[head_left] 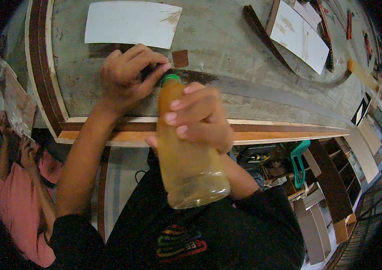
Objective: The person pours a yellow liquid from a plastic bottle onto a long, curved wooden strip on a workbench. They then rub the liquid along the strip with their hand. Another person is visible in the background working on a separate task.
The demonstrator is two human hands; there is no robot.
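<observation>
- Left hand: thumb and forefinger nearly together, anything between them unclear; a drip could wet them.
- Bottle: tipped cap-down above the table edge, green cap near the dark strip; over-squeezing could flood it.
- Right hand: wrapped round the bottle; slick fingers could lose it.

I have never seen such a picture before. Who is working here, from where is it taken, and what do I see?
There is no machine: a person works with two bare hands. This single picture comes from a wide fisheye camera worn on the person's head, looking down, so straight edges look bent. The right hand grips a yellowish see-through plastic bottle, its green cap close to the left hand; whether that hand pinches anything is unclear. On the grey, wood-edged worktop lie a white four-sided panel, a small brown square piece and a long grey-and-black strip.
</observation>
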